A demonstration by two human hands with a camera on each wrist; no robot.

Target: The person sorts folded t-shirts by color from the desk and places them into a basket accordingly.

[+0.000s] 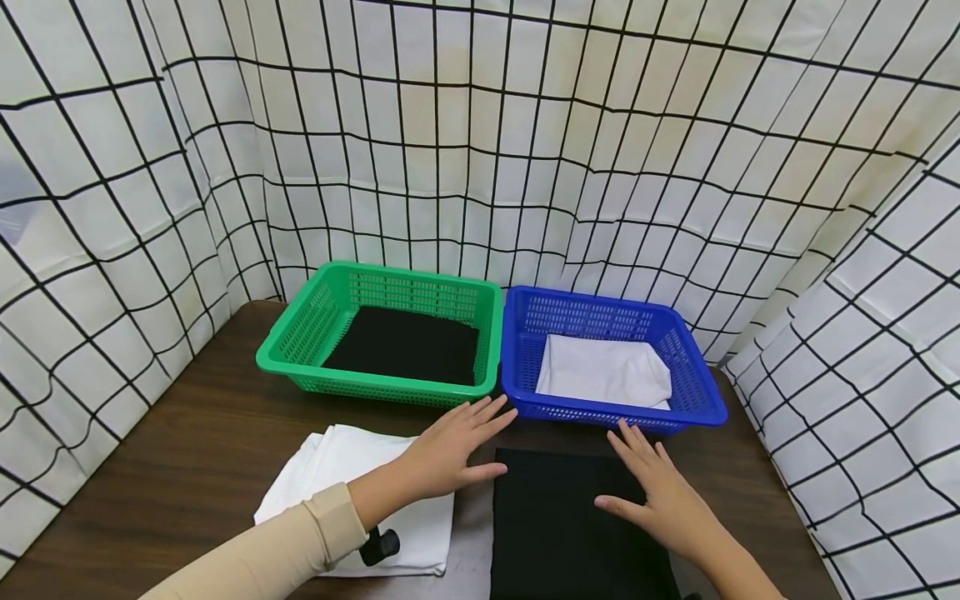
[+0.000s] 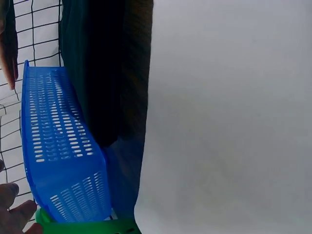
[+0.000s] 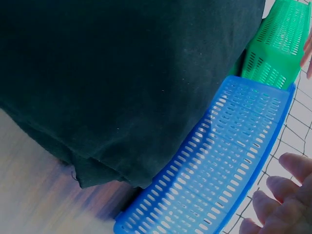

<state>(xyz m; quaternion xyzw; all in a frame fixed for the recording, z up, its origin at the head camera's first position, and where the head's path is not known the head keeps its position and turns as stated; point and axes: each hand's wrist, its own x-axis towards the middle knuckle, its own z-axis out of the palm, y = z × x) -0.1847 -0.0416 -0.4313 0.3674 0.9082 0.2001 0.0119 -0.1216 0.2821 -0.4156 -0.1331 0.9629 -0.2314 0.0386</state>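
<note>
In the head view my left hand [image 1: 447,450] is held over the right edge of a folded white cloth [image 1: 412,542], its fingers spread and holding nothing. A folded black cloth [image 1: 555,525] lies to the right of the white one. My right hand [image 1: 667,504], also with spread fingers and nothing in it, is over the black cloth's right side, its fingertips close to the front of the blue basket [image 1: 708,400]. The right wrist view shows the black cloth [image 3: 112,87] with its layered folded edges, and the right hand's fingers [image 3: 287,187] at the lower right.
A green basket [image 1: 491,333] at the back left contains a folded black cloth [image 1: 408,343]. Beside it, the blue basket contains a folded white cloth [image 1: 600,369]. Black wire grid [image 1: 468,150] backed by white sheeting encloses the brown table [image 1: 172,467] at the back and sides.
</note>
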